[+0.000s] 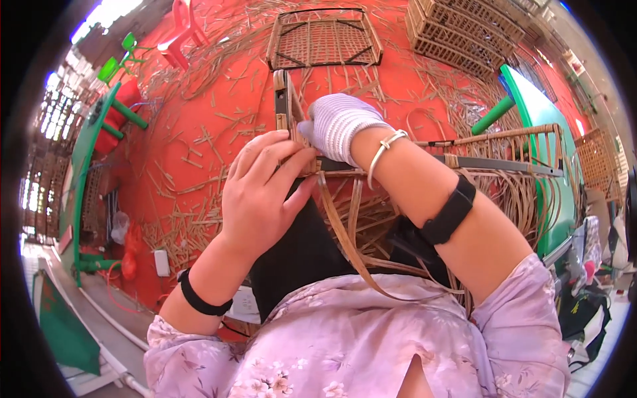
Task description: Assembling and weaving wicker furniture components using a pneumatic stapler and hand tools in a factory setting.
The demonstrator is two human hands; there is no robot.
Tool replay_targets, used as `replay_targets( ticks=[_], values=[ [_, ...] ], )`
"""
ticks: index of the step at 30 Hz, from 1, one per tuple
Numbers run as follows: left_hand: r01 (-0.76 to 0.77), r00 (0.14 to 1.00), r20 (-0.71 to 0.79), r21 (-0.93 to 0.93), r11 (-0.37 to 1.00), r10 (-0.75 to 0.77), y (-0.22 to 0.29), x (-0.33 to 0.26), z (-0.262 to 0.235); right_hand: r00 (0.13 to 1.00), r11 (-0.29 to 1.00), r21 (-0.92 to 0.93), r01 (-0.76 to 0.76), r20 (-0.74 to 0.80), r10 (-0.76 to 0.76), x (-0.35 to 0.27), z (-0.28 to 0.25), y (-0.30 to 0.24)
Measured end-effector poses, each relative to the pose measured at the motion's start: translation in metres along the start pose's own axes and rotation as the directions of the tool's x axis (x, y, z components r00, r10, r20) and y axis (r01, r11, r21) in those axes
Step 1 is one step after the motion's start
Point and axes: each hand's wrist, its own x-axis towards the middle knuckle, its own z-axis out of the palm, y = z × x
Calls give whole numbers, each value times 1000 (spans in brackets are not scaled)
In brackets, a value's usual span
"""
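Across my lap rests a dark, flat-barred frame [385, 166], its corner and bars partly wrapped with tan cane strips. My bare left hand [269, 179] grips the corner, fingers laid over it and thumb below. Just right of it, my right hand [342, 123], in a white-and-lilac knit glove, is closed against the inner side of the corner. Whatever its fingers hold is hidden behind the glove. Long flat cane strips [345, 239] hang from the frame's near bar and curve down over my lap.
A woven cane rack [325, 40] lies ahead on the red floor [219, 99], among scattered cane offcuts. Stacked woven racks [461, 33] stand at the far right. Green-edged tables [551, 146] [83, 166] flank me on both sides. A red plastic chair [182, 33] is at the far left.
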Motion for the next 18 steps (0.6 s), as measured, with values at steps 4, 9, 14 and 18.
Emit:
replay_targets(
  ticks=[4, 9, 14, 18],
  values=[
    [3, 998, 65, -3, 1000, -3, 3, 19, -13, 981, 1000, -22, -19, 194, 23, 16, 5, 3],
    [33, 980, 197, -33, 999, -26, 3, 29, -22, 964, 994, -98, 45, 264, -18, 11, 4, 3],
    [46, 978, 204, -66, 997, -32, -1, 26, -24, 922, 982, 124, 143, -376, -87, -30, 10, 3],
    [42, 976, 215, -108, 993, -18, -8, 28, -16, 606, 795, 126, 593, -720, -338, -90, 42, 12]
  ],
)
